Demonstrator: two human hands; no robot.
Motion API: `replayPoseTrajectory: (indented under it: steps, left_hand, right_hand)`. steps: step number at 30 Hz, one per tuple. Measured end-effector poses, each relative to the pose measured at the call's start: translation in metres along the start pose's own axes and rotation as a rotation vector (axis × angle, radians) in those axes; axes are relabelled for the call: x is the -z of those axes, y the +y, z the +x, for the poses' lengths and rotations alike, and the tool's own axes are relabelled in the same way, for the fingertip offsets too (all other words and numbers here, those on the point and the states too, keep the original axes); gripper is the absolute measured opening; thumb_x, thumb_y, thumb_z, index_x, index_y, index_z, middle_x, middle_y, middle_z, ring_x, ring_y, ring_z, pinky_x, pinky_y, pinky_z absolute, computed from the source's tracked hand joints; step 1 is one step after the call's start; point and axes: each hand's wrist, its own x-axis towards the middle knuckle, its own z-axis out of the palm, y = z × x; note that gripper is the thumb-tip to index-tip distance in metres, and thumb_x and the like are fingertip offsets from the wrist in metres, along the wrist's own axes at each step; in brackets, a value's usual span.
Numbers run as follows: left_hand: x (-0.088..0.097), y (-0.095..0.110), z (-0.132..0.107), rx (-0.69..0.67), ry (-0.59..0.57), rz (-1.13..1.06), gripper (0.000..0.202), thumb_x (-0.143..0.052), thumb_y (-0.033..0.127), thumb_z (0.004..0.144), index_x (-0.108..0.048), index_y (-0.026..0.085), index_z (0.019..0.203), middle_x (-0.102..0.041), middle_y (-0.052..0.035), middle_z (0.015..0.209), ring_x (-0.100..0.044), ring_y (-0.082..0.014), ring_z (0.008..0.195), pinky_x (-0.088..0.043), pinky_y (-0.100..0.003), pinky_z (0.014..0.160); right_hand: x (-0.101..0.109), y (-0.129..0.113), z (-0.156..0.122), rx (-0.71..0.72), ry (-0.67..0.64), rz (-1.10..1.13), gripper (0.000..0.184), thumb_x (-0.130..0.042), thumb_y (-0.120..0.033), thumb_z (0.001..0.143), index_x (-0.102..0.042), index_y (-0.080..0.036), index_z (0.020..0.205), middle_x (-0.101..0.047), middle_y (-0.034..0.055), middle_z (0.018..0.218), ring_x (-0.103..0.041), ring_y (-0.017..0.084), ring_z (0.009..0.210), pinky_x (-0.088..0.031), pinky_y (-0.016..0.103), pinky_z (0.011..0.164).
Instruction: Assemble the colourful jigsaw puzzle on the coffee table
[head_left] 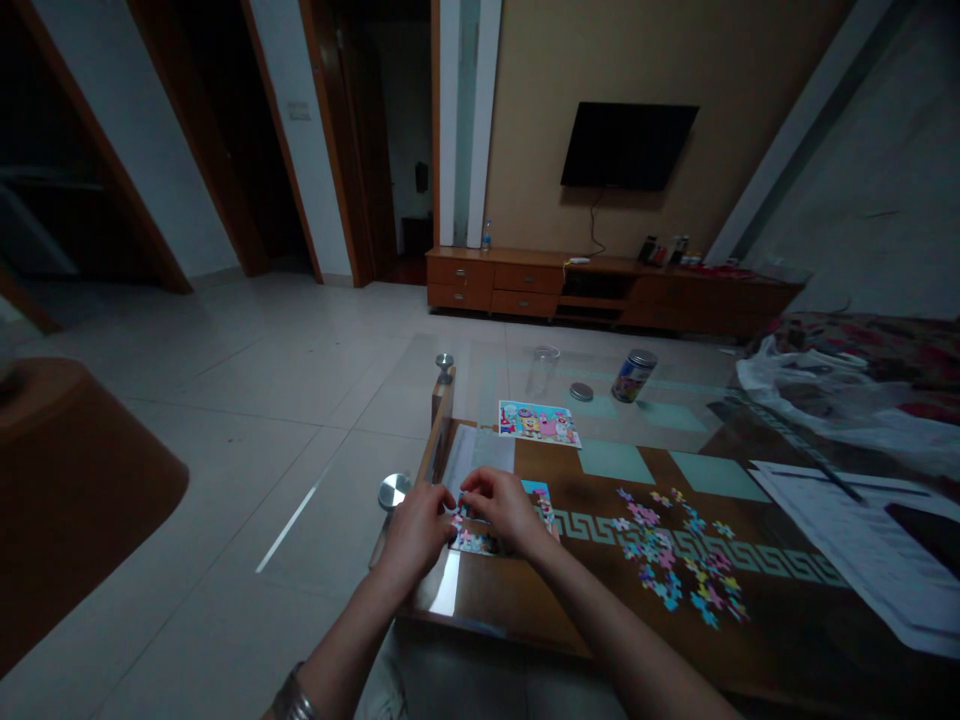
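1. Left hand (424, 522): fingers curled, thumb and index close together over the puzzle's left part. Pinching a piece or only touching? Can't tell.
2. Right hand (506, 508): bent over the puzzle from the right, thumb and fingertips drawn in, almost meeting the left fingertips. Grip contents too small to tell.
3. Partly filled puzzle (480, 544): directly under both hands, by the glass table's (592, 622) near left corner. Long axis seems to run left-right, roughly along the near edge; hands cover much of it, so not certain.
4. Key relation: working spot sits between the two sets of fingertips, both about equally near. Right hand and forearm lie between that spot and the loose pieces.
5. Loose pieces (660, 548): scattered to the right of the puzzle, well apart from it, toward the near edge. Right hand clearly nearer; left is on the far side of the puzzle.
6. Picture card (540, 424): flat, beyond the hands toward the far edge, long side roughly left-right, slightly skewed.
7. Farther out, near the far edge: clear jar (543, 371), round lid (581, 392), printed can (634, 376), left to right.
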Motion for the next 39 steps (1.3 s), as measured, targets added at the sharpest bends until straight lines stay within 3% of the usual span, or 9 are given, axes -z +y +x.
replayPoseTrajectory:
  steps: [6, 22, 39]
  left_hand:
    - [0.0047, 0.0056, -0.0026, 0.017, -0.058, 0.127, 0.023, -0.067, 0.016, 0.068, -0.062, 0.019, 0.090, -0.061, -0.0044, 0.096, -0.055, -0.0212, 0.095, -0.039, -0.030, 0.081]
    - [0.0038, 0.0048, -0.0032, -0.001, -0.056, 0.132, 0.020, -0.063, 0.015, 0.070, -0.063, 0.018, 0.089, -0.060, -0.0061, 0.097, -0.054, -0.0223, 0.097, -0.039, -0.032, 0.083]
    - [0.0037, 0.0019, -0.0020, 0.010, -0.071, 0.133, 0.021, -0.067, 0.017, 0.068, -0.064, 0.020, 0.089, -0.060, -0.0045, 0.098, -0.054, -0.0219, 0.099, -0.039, -0.031, 0.085]
  right_hand:
    - [-0.0047, -0.0051, 0.0035, -0.011, -0.001, -0.033, 0.015, -0.061, -0.004, 0.072, -0.068, -0.016, 0.079, -0.064, -0.0007, 0.065, -0.057, 0.011, 0.059, -0.042, 0.021, 0.056]
    - [-0.0024, -0.0016, 0.0094, -0.010, -0.010, -0.210, 0.014, -0.062, -0.005, 0.067, -0.069, -0.016, 0.073, -0.067, 0.0019, 0.066, -0.058, 0.013, 0.061, -0.042, 0.023, 0.057]
    - [0.0024, -0.0077, 0.0063, 0.003, -0.009, -0.198, 0.013, -0.064, -0.007, 0.068, -0.070, -0.016, 0.073, -0.068, 0.0020, 0.068, -0.058, 0.013, 0.063, -0.041, 0.023, 0.059]
